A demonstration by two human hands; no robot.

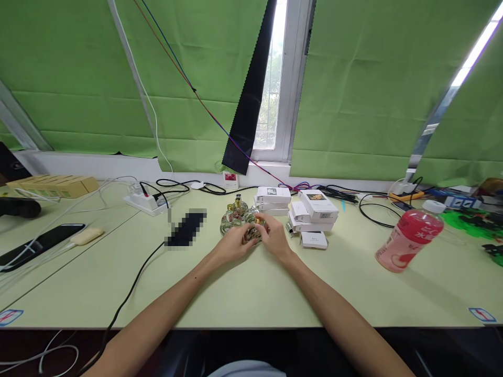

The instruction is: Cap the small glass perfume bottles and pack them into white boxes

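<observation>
**Holding small glass bottle [254, 235] mid-counter, grip partly hidden**

Can see left hand [232, 242] and right hand [275, 236] closed in together around it, near the middle of the counter [188, 298]. Pinched between the fingers of both, with only a narrow gap; can't make out exact contact points. Can't tell standing or lifted either, nor trace the full outline behind the fingers.

Can spot more glass bottles [231, 219] bunched just behind and beside left hand, overlapping too much for a clean count. Also see stacked white boxes [314, 219] to the right of right hand, print too small to read, plus a second stack [272, 201] behind the hands.

Can't identify the dark item [186, 229] left of left hand: pixelated. Lose part of the black phone [47, 242] at the left edge, and both forearms at the bottom. Fully in view: pink drink bottle [409, 238], well right.
</observation>
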